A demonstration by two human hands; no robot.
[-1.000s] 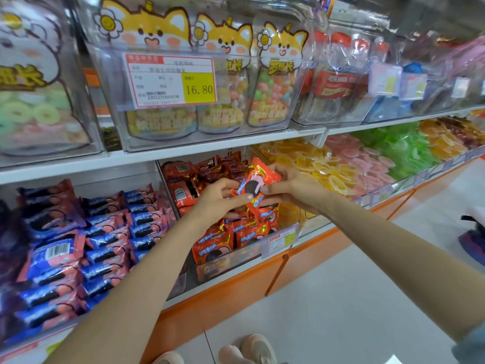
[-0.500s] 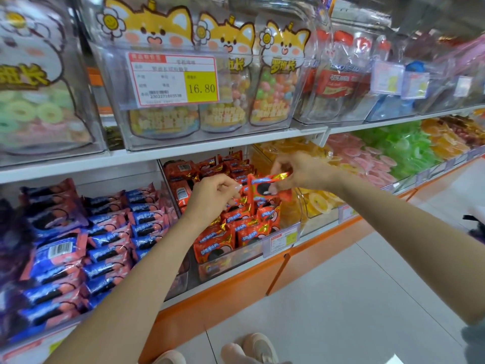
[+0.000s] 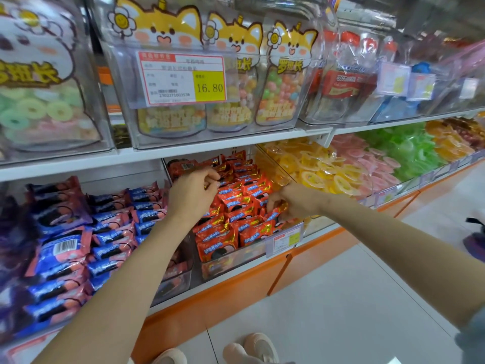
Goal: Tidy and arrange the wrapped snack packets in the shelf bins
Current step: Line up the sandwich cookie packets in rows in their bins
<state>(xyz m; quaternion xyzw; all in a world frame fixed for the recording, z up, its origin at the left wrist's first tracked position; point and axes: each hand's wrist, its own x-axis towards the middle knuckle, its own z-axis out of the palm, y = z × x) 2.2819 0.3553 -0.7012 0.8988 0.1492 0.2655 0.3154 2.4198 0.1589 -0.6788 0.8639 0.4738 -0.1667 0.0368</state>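
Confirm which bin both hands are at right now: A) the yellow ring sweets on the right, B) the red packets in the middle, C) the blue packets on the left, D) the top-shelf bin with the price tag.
B: the left hand and the right hand are both over the bin of red packets, the right one pinching a red packet near its front.
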